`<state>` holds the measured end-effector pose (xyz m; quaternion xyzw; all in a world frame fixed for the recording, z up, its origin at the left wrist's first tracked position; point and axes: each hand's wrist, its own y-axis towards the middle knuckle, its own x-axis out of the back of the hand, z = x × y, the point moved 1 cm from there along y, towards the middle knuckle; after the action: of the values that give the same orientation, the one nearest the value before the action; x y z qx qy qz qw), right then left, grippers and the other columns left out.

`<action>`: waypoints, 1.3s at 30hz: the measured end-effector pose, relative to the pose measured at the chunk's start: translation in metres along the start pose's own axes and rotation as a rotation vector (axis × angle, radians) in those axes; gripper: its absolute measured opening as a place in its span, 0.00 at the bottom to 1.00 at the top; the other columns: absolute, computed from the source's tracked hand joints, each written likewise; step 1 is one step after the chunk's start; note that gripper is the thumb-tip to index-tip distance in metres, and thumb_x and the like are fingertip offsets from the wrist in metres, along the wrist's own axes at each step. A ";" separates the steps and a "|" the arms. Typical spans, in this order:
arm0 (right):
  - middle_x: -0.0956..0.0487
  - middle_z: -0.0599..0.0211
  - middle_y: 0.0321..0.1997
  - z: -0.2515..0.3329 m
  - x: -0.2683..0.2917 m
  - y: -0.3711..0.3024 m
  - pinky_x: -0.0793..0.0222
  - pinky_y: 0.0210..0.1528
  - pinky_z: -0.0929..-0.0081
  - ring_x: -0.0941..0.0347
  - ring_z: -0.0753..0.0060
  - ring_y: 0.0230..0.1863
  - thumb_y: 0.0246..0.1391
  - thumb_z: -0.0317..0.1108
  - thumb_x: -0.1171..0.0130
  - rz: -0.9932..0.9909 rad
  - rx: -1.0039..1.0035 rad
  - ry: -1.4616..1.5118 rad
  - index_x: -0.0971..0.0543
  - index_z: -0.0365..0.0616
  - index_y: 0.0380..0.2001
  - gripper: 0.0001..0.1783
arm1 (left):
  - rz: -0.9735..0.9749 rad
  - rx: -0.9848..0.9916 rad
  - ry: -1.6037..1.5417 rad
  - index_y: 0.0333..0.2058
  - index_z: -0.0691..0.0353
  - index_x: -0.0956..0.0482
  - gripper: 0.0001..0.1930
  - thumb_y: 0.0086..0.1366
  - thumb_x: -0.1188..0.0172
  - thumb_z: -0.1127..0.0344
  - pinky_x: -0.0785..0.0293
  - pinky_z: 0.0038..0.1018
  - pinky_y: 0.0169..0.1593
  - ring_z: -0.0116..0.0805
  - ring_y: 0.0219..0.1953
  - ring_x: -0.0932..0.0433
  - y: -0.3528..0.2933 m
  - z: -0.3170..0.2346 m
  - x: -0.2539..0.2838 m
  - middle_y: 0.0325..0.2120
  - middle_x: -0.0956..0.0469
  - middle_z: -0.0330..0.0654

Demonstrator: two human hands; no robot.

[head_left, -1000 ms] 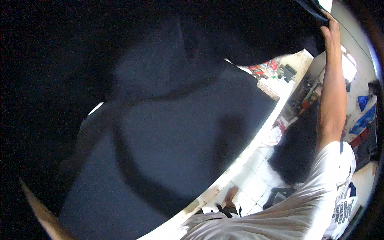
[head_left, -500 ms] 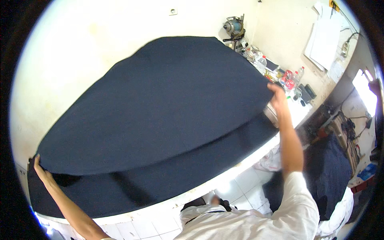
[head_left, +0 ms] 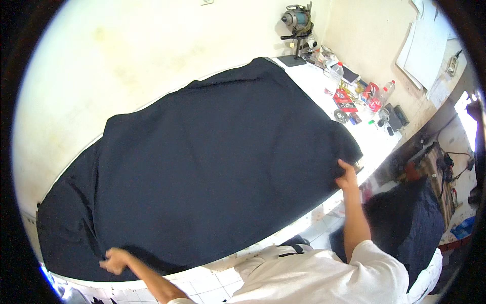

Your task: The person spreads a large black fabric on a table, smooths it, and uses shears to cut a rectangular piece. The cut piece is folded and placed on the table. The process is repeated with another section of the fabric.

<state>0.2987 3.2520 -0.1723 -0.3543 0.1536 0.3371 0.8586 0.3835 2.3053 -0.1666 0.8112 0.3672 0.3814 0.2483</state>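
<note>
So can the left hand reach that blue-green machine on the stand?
Probably not from there: the left hand is at the near left of the dark cloth, and the machine stands past its far end, with a wide stretch of cloth between them.

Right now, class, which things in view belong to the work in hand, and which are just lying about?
In the work:
- black cloth, spread with some folds
- left hand and right hand, both at the cloth
- white table beneath it

Lying about:
- teal-bodied machine, apparently a cloth cutter, standing unused
- clear red-capped bottle
- flat red-and-black packet
</note>
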 end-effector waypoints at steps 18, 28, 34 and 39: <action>0.36 0.32 0.73 0.141 0.019 0.129 0.44 0.74 0.37 0.38 0.30 0.72 0.44 0.50 0.19 0.110 0.627 -1.854 0.39 0.53 0.82 0.63 | 1.362 0.321 -0.853 0.45 0.91 0.20 0.34 0.74 0.31 0.51 0.19 0.38 0.45 0.42 0.36 0.19 -0.493 -0.220 0.481 0.39 0.15 0.59; 0.33 0.30 0.70 0.146 0.093 0.278 0.42 0.73 0.33 0.36 0.27 0.71 0.49 0.45 0.21 -0.146 0.434 -1.920 0.35 0.49 0.79 0.56 | 0.956 -0.093 -0.294 0.51 0.88 0.22 0.29 0.79 0.38 0.55 0.23 0.45 0.55 0.59 0.46 0.16 -0.484 -0.110 0.468 0.47 0.15 0.69; 0.30 0.30 0.72 0.117 -0.153 0.367 0.42 0.77 0.41 0.35 0.28 0.73 0.66 0.35 0.34 0.460 1.057 -1.177 0.26 0.33 0.67 0.30 | 0.746 -0.268 -0.172 0.45 0.87 0.21 0.32 0.77 0.36 0.49 0.22 0.52 0.47 0.71 0.42 0.16 -0.503 -0.112 0.463 0.41 0.16 0.72; 0.44 0.22 0.80 0.014 -0.453 0.462 0.55 0.81 0.32 0.48 0.20 0.80 0.59 0.54 0.29 0.444 1.140 -1.571 0.40 0.39 0.79 0.53 | 0.691 -0.304 -0.014 0.42 0.85 0.20 0.31 0.77 0.35 0.50 0.23 0.53 0.44 0.70 0.39 0.17 -0.509 -0.127 0.466 0.37 0.17 0.70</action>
<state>-0.3473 3.2893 -0.1680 0.4716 -0.2566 0.5048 0.6760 0.2799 2.9954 -0.2367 0.8439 0.0094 0.4870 0.2250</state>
